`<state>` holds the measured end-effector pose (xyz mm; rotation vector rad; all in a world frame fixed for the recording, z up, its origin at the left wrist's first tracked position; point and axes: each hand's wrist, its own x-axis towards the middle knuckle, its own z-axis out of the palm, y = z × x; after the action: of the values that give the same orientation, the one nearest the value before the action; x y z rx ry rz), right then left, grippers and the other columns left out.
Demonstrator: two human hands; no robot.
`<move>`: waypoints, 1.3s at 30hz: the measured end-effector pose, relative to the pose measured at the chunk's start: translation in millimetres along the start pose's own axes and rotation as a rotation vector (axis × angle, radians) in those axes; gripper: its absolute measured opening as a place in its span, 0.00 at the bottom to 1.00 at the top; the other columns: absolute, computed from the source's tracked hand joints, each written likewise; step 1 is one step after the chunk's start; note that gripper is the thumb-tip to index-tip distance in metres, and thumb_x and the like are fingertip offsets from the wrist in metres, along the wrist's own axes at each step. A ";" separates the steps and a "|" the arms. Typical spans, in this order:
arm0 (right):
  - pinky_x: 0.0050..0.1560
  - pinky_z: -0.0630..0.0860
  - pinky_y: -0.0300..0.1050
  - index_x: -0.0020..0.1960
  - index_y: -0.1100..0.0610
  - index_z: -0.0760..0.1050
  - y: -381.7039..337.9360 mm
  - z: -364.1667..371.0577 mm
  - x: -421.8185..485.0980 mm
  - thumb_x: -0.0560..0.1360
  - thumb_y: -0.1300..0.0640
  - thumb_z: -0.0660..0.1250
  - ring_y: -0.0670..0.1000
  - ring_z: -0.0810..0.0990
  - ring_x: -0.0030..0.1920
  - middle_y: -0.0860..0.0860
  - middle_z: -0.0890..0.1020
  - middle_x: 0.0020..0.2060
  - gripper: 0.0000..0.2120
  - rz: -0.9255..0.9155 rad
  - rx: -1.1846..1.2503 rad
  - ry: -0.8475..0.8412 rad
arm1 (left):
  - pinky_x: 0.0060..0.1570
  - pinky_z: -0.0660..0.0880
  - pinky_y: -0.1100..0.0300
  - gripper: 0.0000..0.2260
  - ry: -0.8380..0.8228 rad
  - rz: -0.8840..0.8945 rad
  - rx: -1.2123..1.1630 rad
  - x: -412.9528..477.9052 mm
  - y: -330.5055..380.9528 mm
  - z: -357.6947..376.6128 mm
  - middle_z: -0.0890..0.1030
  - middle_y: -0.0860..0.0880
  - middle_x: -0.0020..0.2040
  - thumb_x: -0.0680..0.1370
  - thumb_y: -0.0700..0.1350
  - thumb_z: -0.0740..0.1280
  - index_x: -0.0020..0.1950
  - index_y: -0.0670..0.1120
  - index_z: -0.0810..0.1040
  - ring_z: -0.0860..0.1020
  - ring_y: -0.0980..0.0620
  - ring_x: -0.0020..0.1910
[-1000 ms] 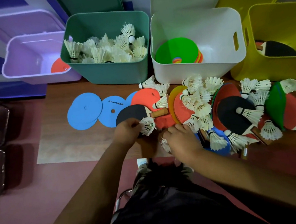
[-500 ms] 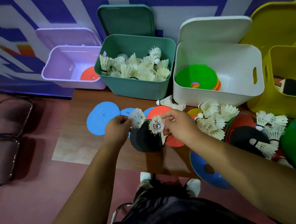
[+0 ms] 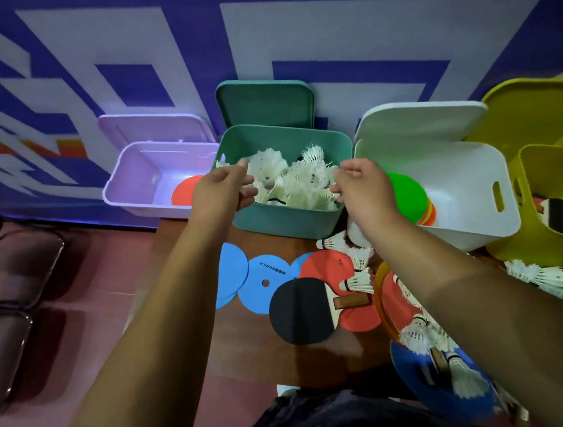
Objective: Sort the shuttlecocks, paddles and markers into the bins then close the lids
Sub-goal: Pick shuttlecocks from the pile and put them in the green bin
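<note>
Both hands (image 3: 224,191) have risen from the floor over the green bin (image 3: 291,217).

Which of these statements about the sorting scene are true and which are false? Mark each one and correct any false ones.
1. Both hands, the left hand and the right hand, are over the teal bin. True.
2. The teal bin holds paddles. False: it holds white shuttlecocks.
3. All four bin lids are shut. False: every lid stands open behind its bin.
4. The white bin holds flat round markers, with a green marker on top. True.
5. The black paddle lies in the yellow bin. False: it lies on the floor, in front of the teal bin.
</note>
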<state>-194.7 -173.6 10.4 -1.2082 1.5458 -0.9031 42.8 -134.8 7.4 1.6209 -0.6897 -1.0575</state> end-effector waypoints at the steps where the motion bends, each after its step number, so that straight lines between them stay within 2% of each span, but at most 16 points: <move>1: 0.57 0.83 0.58 0.58 0.50 0.77 3.1 0.5 1.0 0.77 0.53 0.69 0.51 0.87 0.48 0.47 0.86 0.46 0.09 0.021 -0.030 0.003 | 0.46 0.85 0.54 0.17 -0.026 -0.007 0.014 3.4 1.6 1.2 0.86 0.45 0.50 0.82 0.55 0.70 0.57 0.41 0.83 0.86 0.47 0.42; 4: 0.59 0.82 0.57 0.58 0.46 0.77 20.9 1.7 -7.0 0.74 0.50 0.67 0.52 0.85 0.53 0.49 0.86 0.52 0.13 0.064 -0.151 -0.029 | 0.50 0.85 0.51 0.19 -0.106 -0.044 0.117 7.3 -8.3 1.0 0.86 0.48 0.55 0.84 0.57 0.67 0.63 0.43 0.81 0.87 0.48 0.45; 7: 0.50 0.83 0.52 0.59 0.51 0.81 34.8 0.9 -19.6 0.80 0.56 0.66 0.52 0.85 0.49 0.51 0.86 0.48 0.09 0.083 -0.188 -0.045 | 0.49 0.84 0.50 0.16 -0.153 -0.114 0.126 1.9 -26.3 -1.2 0.86 0.48 0.56 0.85 0.54 0.66 0.65 0.44 0.81 0.87 0.48 0.48; 10: 0.50 0.84 0.54 0.59 0.53 0.83 46.4 -0.2 -25.0 0.82 0.57 0.65 0.51 0.86 0.47 0.49 0.85 0.44 0.10 0.095 -0.184 -0.036 | 0.43 0.82 0.54 0.13 -0.185 -0.146 0.149 -7.7 -42.3 0.9 0.87 0.47 0.54 0.85 0.51 0.66 0.62 0.44 0.81 0.86 0.47 0.48; 14: 0.52 0.85 0.56 0.53 0.47 0.83 54.8 -4.8 -33.7 0.80 0.57 0.64 0.49 0.86 0.45 0.48 0.86 0.44 0.10 0.101 -0.173 -0.029 | 0.50 0.83 0.48 0.10 -0.247 -0.161 0.207 -14.7 -62.0 4.4 0.87 0.46 0.52 0.84 0.50 0.67 0.58 0.45 0.83 0.86 0.47 0.46; 16: 0.45 0.84 0.51 0.53 0.46 0.83 60.3 -10.3 -41.3 0.81 0.55 0.64 0.47 0.86 0.45 0.47 0.86 0.45 0.09 0.108 -0.169 -0.021 | 0.50 0.83 0.47 0.10 -0.293 -0.154 0.232 -16.4 -69.6 6.6 0.88 0.46 0.50 0.84 0.50 0.68 0.56 0.45 0.83 0.86 0.48 0.44; 18: 0.36 0.78 0.42 0.53 0.47 0.82 68.8 -18.1 -50.2 0.82 0.54 0.64 0.45 0.85 0.43 0.46 0.85 0.45 0.08 0.130 -0.161 0.014 | 0.47 0.83 0.51 0.09 -0.324 -0.143 0.275 -19.3 -74.1 11.2 0.88 0.47 0.50 0.84 0.49 0.67 0.55 0.45 0.83 0.85 0.48 0.45; 19: 0.35 0.75 0.39 0.52 0.47 0.82 75.0 -22.7 -54.4 0.82 0.54 0.65 0.44 0.85 0.41 0.46 0.85 0.44 0.07 0.146 -0.148 0.041 | 0.46 0.82 0.53 0.09 -0.337 -0.140 0.293 -21.1 -76.6 15.0 0.88 0.47 0.50 0.84 0.49 0.67 0.55 0.45 0.83 0.85 0.48 0.46; 22: 0.38 0.75 0.40 0.54 0.50 0.83 96.3 -38.8 -65.8 0.82 0.55 0.67 0.47 0.83 0.39 0.48 0.84 0.42 0.06 0.212 -0.121 0.121 | 0.44 0.80 0.56 0.09 -0.410 -0.140 0.352 -30.8 -84.8 31.8 0.87 0.47 0.49 0.85 0.48 0.66 0.56 0.45 0.83 0.85 0.49 0.46; 27: 0.39 0.74 0.41 0.49 0.47 0.84 129.1 -77.1 -87.7 0.81 0.54 0.69 0.50 0.82 0.39 0.47 0.84 0.38 0.05 0.249 -0.122 0.239 | 0.39 0.76 0.58 0.08 -0.583 -0.166 0.440 -53.2 -107.1 72.5 0.87 0.46 0.49 0.84 0.41 0.64 0.57 0.42 0.82 0.82 0.50 0.41; 29: 0.41 0.77 0.43 0.51 0.48 0.84 136.9 -95.5 -98.0 0.81 0.53 0.68 0.49 0.85 0.43 0.46 0.85 0.41 0.06 0.265 -0.165 0.256 | 0.36 0.75 0.62 0.07 -0.634 -0.137 0.498 -63.7 -117.2 89.8 0.86 0.45 0.48 0.81 0.39 0.66 0.55 0.41 0.83 0.83 0.50 0.39; 31: 0.40 0.76 0.42 0.52 0.47 0.83 145.2 -113.9 -106.4 0.81 0.53 0.65 0.47 0.85 0.46 0.44 0.85 0.45 0.07 0.282 -0.213 0.278 | 0.40 0.78 0.58 0.07 -0.682 -0.062 0.576 -72.1 -129.7 105.5 0.86 0.48 0.45 0.80 0.41 0.68 0.55 0.46 0.83 0.85 0.49 0.41; 33: 0.36 0.74 0.35 0.54 0.47 0.83 155.3 -129.9 -113.4 0.82 0.54 0.64 0.46 0.83 0.46 0.44 0.84 0.47 0.09 0.293 -0.225 0.310 | 0.49 0.83 0.51 0.09 -0.732 0.000 0.635 -79.3 -140.1 121.0 0.85 0.49 0.48 0.79 0.41 0.69 0.58 0.51 0.83 0.85 0.46 0.47; 35: 0.31 0.71 0.27 0.56 0.50 0.83 164.2 -141.7 -119.1 0.83 0.56 0.64 0.41 0.81 0.44 0.45 0.84 0.49 0.09 0.292 -0.259 0.305 | 0.54 0.81 0.52 0.13 -0.772 0.078 0.714 -83.6 -149.1 135.3 0.82 0.48 0.53 0.78 0.41 0.72 0.61 0.54 0.83 0.82 0.47 0.52; 37: 0.35 0.71 0.27 0.56 0.51 0.83 175.7 -150.4 -122.1 0.83 0.56 0.64 0.40 0.81 0.47 0.44 0.83 0.51 0.09 0.268 -0.309 0.263 | 0.53 0.73 0.60 0.18 -0.777 0.189 0.824 -86.1 -155.4 147.8 0.81 0.45 0.57 0.78 0.43 0.74 0.67 0.51 0.81 0.79 0.48 0.55; 39: 0.45 0.72 0.31 0.58 0.49 0.82 184.0 -158.1 -123.5 0.82 0.56 0.65 0.43 0.81 0.54 0.44 0.82 0.54 0.09 0.238 -0.346 0.203 | 0.54 0.69 0.60 0.24 -0.763 0.207 0.885 -85.4 -159.7 158.0 0.80 0.40 0.59 0.76 0.46 0.76 0.72 0.49 0.78 0.78 0.44 0.57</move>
<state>-388.5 -9.3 -87.4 -1.1617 2.0239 -0.6317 -147.1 -85.2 -131.3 1.7545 -2.0068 -1.3040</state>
